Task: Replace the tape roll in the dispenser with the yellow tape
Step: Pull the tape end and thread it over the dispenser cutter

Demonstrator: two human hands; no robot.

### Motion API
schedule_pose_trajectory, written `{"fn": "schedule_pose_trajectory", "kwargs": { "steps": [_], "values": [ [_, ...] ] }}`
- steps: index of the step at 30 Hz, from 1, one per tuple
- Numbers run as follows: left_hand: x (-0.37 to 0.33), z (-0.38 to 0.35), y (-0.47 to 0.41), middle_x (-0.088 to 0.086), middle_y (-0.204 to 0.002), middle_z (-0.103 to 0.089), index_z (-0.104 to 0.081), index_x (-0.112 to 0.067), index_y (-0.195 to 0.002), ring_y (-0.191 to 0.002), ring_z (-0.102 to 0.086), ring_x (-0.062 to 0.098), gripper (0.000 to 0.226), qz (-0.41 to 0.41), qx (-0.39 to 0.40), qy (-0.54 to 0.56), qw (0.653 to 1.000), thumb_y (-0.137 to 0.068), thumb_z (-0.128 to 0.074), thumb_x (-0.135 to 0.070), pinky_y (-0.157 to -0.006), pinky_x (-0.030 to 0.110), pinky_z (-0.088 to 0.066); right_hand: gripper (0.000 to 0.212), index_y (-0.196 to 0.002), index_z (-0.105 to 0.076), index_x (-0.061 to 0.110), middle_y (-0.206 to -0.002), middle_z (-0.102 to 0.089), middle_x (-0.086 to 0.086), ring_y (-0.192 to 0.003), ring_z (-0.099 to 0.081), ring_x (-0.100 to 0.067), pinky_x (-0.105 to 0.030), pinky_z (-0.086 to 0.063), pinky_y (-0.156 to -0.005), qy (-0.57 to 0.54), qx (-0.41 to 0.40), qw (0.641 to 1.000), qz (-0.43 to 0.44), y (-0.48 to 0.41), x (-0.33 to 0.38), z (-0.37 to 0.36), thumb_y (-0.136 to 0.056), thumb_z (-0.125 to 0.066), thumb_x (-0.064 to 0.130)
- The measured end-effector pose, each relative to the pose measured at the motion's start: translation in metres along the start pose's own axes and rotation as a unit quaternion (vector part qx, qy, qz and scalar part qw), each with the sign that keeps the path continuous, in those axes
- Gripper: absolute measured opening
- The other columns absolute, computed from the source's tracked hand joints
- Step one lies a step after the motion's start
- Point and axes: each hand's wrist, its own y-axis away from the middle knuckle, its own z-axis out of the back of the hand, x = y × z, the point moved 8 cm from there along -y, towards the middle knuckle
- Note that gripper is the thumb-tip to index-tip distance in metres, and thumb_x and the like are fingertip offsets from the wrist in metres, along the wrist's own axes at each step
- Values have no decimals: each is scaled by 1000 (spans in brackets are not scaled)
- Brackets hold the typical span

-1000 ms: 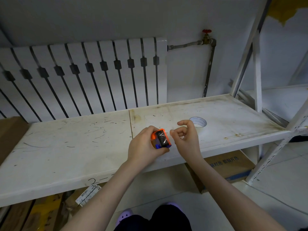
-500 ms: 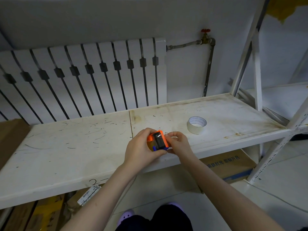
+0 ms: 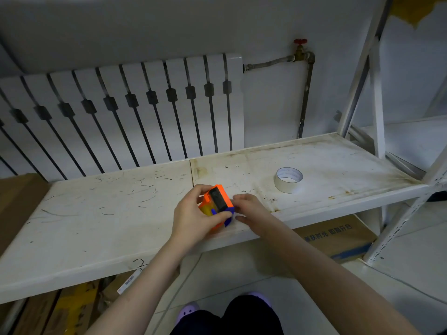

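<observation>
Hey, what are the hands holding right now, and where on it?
The left hand grips the orange dispenser around its body. The right hand has its fingertips at the dispenser's blue end; whether they pinch anything cannot be told.

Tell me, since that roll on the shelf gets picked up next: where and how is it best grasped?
The tape roll lies flat with its open core facing up. Come from above, one finger inside the core and the thumb on the outer wall, probably at its near side.

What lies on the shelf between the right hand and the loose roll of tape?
Nothing: in the head view, only bare, stained shelf separates the right hand from the tape roll.
</observation>
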Motion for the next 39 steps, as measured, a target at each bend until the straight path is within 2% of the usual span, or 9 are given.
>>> {"fn": "schedule_pose_trajectory", "kwargs": {
  "steps": [2, 5, 8, 11, 16, 20, 29, 34, 39],
  "values": [
    [7, 4, -2, -30, -94, -54, -52, -37, -100, -96, -56, 10, 56, 26, -16, 31, 999, -56, -87, -34, -83, 30, -51, 20, -104, -59, 9, -97, -56, -9, -91, -54, -18, -28, -43, -72, 28, -54, 998, 1, 0, -3, 15, -85, -61, 14],
    [21, 15, -5, -9, -103, -63, -59, -24, -105, -94, -60, 15, 57, 102, -68, 110, 986, -57, -87, -33, -78, 31, -52, 37, -112, -49, 15, -118, -56, -7, -107, -55, -19, -26, -44, -86, 63, -75, 987, 131, 22, 7, 22, -80, -68, 10],
    [31, 20, 0, 5, -100, -64, -60, -16, -95, -87, -62, 18, 41, 213, -130, 273, 929, -65, -84, -29, -65, 23, -46, 74, -129, -33, 25, -134, -41, 5, -123, -44, -12, -14, -43, -89, 139, 40, 964, 222, 50, 7, -1, -70, -78, 28],
    [27, 10, 7, 4, -81, -63, -53, -17, -79, -72, -61, 18, 30, 283, -129, 390, 866, -72, -79, -30, -59, 23, -45, 112, -138, -13, 34, -142, -25, 12, -133, -31, -7, -25, -38, -103, 275, 22, 909, 311, 70, 14, -6, -54, -85, 46],
    [16, -4, 4, 6, -88, -68, -57, -13, -96, -79, -65, 21, 48, 308, -59, 381, 870, -69, -75, -48, -72, 33, -48, 111, -136, -13, 37, -140, -33, 5, -128, -32, -4, -25, -40, -99, 331, -60, 846, 413, 94, 39, 6, -52, -84, 51],
    [-2, -6, -9, 1, -91, -63, -59, -9, -104, -83, -58, 11, 40, 225, 24, 281, 933, -83, -63, -43, -73, 26, -42, 112, -138, -13, 37, -133, -27, 25, -128, -35, -1, -22, -42, -100, 285, -31, 864, 414, 98, 42, 21, -53, -86, 44],
    [-15, -17, -27, 8, -89, -64, -64, -1, -102, -88, -58, 19, 60, 138, 135, 208, 959, -70, -60, -51, -78, 23, -42, 116, -143, -18, 27, -141, -33, 6, -131, -38, -11, -39, -49, -100, 295, 33, 873, 386, 84, 43, 43, -53, -90, 37],
    [13, -15, -32, -7, -131, -48, -49, -18, -130, -120, -41, 10, 60, 207, 56, 257, 942, -83, -57, -54, -94, 29, -27, 116, -140, -22, 30, -137, -36, 7, -122, -41, -5, -30, -48, -95, 299, -109, 885, 341, 50, 48, 70, -47, -89, 45],
    [31, -16, -27, -5, -119, -58, -60, -12, -116, -109, -52, 11, 36, 230, 33, 247, 941, -85, -64, -32, -84, 26, -33, 109, -137, -25, 26, -134, -39, -1, -117, -45, -22, -35, -45, -78, 370, -248, 867, 222, 6, 47, 96, -48, -83, 49]
  ]
}}
